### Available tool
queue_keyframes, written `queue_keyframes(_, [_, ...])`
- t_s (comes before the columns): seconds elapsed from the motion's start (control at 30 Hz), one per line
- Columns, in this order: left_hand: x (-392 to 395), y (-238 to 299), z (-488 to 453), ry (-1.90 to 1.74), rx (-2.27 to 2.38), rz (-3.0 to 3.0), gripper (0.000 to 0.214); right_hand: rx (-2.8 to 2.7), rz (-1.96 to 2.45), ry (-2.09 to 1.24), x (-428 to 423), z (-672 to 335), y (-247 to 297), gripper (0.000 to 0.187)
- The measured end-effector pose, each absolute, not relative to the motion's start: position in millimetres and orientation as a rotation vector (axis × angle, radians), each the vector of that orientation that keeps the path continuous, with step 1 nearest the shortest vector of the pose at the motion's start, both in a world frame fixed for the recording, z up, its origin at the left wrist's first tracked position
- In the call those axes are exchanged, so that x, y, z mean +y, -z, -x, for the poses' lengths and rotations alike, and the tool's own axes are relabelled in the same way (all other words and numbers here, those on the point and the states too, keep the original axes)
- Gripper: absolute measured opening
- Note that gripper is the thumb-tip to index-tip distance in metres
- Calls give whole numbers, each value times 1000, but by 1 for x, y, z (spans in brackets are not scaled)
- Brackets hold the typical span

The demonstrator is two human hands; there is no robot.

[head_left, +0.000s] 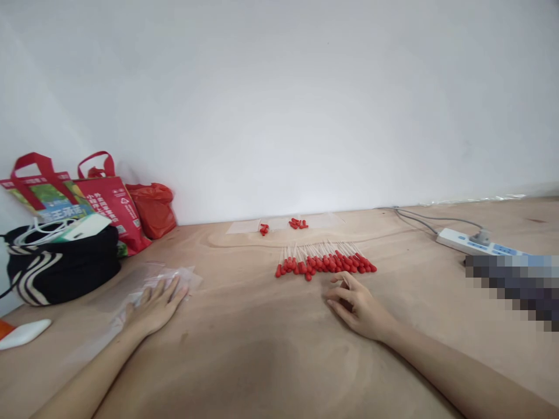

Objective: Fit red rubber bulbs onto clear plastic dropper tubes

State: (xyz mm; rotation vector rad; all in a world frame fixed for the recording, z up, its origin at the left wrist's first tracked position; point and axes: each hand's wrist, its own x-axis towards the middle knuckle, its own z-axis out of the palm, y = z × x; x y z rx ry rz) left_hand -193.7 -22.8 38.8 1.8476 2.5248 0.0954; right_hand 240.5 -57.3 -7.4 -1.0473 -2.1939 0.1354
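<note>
My left hand (154, 305) lies flat with spread fingers on a loose pile of clear plastic bags (190, 276). Resting on the wood is my right hand (356, 305), its fingers loosely curled and apart, with nothing seen between them. Just beyond it spreads a row of red-tipped wooden sticks (325, 262), like large matches, their red ends toward me. Farther back, two small groups of red-tipped sticks (264, 229) lie on or in clear bags (240, 226) near the wall; their stick ends are hard to make out.
At the left stand a black striped bag (74, 273) with a white cable, a red shopping bag (116, 215), a colourful shopping bag (48, 195) and a red plastic bag (152, 212). A white power strip (463, 241) with grey cords lies at the right, beside a pixelated dark area.
</note>
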Motion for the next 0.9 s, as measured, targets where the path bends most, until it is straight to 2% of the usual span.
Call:
queue_keyframes(0.17, [-18,-42,183,-189,2594,-1883,58,-2186,1050,-76,-60,-240,4,18])
queue_keyframes(0.3, [-17,-52,154,-450,2659,-2289,41,-2157,1131,59,-55,-238,5,15])
queue_keyframes(0.37, [-18,-52,128,-637,2438,-2465,34,-2128,1200,145,-48,-234,5,15])
queue_keyframes(0.47, [-18,-41,77,-728,1970,-2462,28,-2086,1293,223,-37,-223,4,22])
queue_keyframes(0.57, [-13,-25,33,-739,1746,-2360,28,-2088,1307,234,-28,-212,3,23])
queue_keyframes(0.9, [7,-9,7,-906,1859,-2193,6,-2130,1229,137,-23,-208,5,17])
